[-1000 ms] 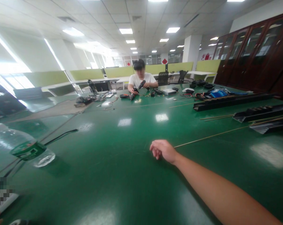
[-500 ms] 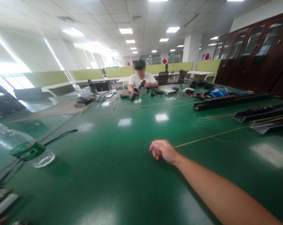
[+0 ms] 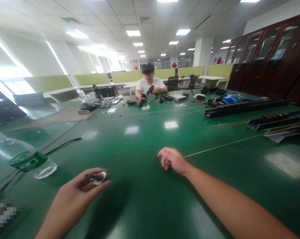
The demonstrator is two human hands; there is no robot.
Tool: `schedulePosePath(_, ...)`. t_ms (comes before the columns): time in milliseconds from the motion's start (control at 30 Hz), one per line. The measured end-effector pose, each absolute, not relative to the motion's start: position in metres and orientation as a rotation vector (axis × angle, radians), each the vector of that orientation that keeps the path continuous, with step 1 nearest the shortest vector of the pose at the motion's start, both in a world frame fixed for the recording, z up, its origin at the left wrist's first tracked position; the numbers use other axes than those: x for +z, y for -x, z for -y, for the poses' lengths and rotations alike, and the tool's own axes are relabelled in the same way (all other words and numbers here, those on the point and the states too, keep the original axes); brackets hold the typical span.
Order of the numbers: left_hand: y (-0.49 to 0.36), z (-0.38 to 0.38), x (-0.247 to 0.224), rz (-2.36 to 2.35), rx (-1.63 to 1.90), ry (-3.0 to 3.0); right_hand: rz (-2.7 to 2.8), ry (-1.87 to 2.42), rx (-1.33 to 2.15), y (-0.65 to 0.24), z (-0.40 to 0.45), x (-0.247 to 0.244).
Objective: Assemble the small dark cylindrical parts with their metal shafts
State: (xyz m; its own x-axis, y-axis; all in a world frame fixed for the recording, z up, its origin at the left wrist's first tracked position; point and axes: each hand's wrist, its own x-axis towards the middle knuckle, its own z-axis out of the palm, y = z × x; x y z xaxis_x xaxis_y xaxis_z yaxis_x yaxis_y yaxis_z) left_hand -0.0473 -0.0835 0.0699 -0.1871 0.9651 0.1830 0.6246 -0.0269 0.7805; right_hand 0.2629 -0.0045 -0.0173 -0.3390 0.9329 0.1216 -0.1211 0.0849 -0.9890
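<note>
My left hand (image 3: 77, 191) is raised over the green table, its thumb and fingers closed round a small round object (image 3: 99, 178) with a dark body and a pale, shiny face. Motion blur hides its exact kind. Farther forward, my right hand (image 3: 173, 160) is low at the tabletop with its fingers curled. A thin brass-coloured rod (image 3: 222, 145) runs from the right into this hand; its near end is hidden by the fingers.
A clear plastic bottle (image 3: 28, 159) lies at the left beside a black cable (image 3: 64, 145). Black metal channels (image 3: 279, 120) with more rods are at the right. Across the green table (image 3: 140, 146) a person (image 3: 151, 84) holds a power drill (image 3: 150, 89) among tools and small parts.
My left hand has come into view from the lower left, carrying the small round object over the table. My right hand and the rod are almost unmoved.
</note>
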Motion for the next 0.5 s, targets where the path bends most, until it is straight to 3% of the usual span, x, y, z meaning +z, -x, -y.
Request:
schedulePosePath(233,-0.045,0.012,0.034,-1.431,0.967,-1.823,1.359,0.954,1.327,-0.260,0.006,-0.020)
schedulePosePath(500,-0.048,0.006,-0.002,-1.296,1.046,-2.193,1.654,1.137,0.873,-0.258,0.007,-0.028)
